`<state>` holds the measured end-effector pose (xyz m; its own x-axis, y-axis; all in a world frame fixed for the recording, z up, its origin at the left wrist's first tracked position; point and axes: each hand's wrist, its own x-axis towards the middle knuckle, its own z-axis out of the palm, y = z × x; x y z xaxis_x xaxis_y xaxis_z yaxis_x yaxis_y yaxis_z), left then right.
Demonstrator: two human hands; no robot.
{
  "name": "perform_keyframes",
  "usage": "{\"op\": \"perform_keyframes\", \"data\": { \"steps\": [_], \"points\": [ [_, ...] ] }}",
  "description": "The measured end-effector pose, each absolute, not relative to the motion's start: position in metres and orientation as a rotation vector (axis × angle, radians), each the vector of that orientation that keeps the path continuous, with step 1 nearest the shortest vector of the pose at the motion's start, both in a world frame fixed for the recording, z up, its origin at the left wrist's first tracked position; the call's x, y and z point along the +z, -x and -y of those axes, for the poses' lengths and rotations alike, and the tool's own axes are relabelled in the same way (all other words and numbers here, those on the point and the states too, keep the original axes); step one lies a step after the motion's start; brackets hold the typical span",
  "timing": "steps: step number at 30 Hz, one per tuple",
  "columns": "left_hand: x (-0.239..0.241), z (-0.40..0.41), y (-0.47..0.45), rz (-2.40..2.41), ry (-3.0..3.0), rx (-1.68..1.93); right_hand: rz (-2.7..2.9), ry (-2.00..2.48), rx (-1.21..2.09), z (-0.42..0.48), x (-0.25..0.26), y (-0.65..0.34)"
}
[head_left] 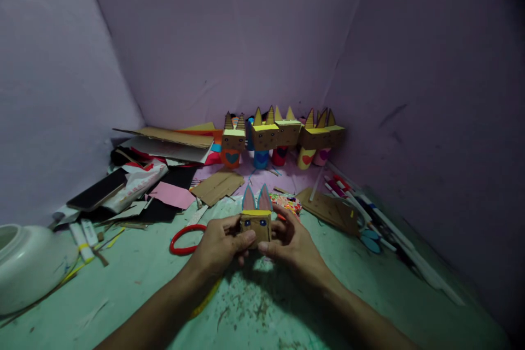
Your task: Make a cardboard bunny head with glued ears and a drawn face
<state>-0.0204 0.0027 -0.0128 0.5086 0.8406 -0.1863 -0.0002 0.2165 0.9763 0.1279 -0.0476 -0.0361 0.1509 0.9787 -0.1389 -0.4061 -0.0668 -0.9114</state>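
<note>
Between my hands is a small cardboard animal head (pixel 256 224) with two upright pink ears edged in blue, drawn eyes and a yellow strip along its top. My left hand (pixel 223 243) grips its left side, the thumb pressed on the front. On the other side my right hand (pixel 293 240) curls its fingers around the edge, thumb at the lower right corner. The head is held above the green tabletop (pixel 287 306). Beside my left hand lie scissors with a red handle (pixel 186 240), partly hidden by that hand.
Several cardboard animal figures (pixel 264 136) stand at the back wall. Cardboard sheets (pixel 172 139), pink paper (pixel 171 195) and a dark phone-like slab (pixel 97 188) lie left. A white pot (pixel 30 265) stands front left. Pens (pixel 340 183) and a cardboard piece (pixel 328 210) lie right.
</note>
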Motion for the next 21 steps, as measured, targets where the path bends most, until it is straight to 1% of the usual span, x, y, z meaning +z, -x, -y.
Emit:
{"op": "perform_keyframes", "data": {
  "steps": [4,8,14,21],
  "points": [
    [-0.007,-0.002,0.024,-0.791,-1.202,0.672,0.718,1.035,1.28,0.047,-0.039,-0.131],
    [0.004,-0.008,0.033,-0.689,-1.194,0.576,0.717,1.033,1.289,0.05,-0.031,-0.134],
    [0.011,-0.02,0.042,-1.056,-1.191,0.836,0.682,1.01,1.32,0.05,-0.032,-0.138],
    [0.005,-0.017,0.039,-1.19,-1.361,0.788,0.72,0.992,1.355,0.048,-0.04,-0.139]
  ]
}}
